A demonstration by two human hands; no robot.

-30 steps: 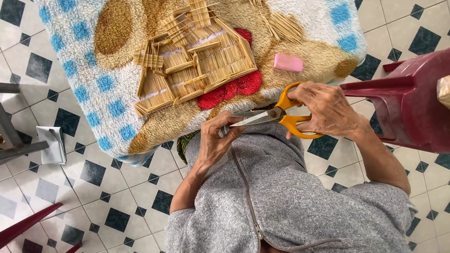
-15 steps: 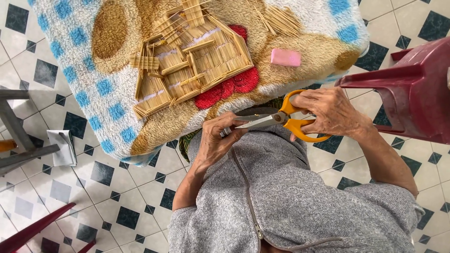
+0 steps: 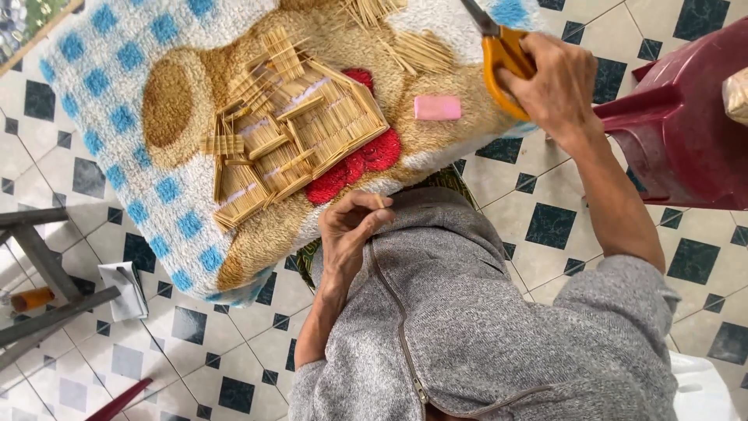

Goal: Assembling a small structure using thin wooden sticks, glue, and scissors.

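A small house model [image 3: 292, 140] built of thin bamboo sticks lies on a fluffy blue, white and brown mat [image 3: 117, 101]. My left hand [image 3: 347, 234] is at the mat's near edge, just below the model, pinching a short stick piece [image 3: 379, 201] between its fingertips. Up at the right over the mat's corner, my right hand [image 3: 549, 82] grips orange-handled scissors [image 3: 499, 51] whose blades point up and to the left. A pink eraser-like block [image 3: 437, 107] lies on the mat between the model and the scissors.
Loose bundles of sticks [image 3: 413, 47] lie on the mat above the model. A dark red plastic stool [image 3: 686, 132] stands at the right. Grey metal legs [image 3: 47, 265], a folded white paper [image 3: 125, 288] and a small orange bottle [image 3: 31, 298] are on the tiled floor at the left.
My right hand has carried the scissors away from my left hand, up and right over the mat corner. My left hand stays at the mat's edge with a short stick piece.
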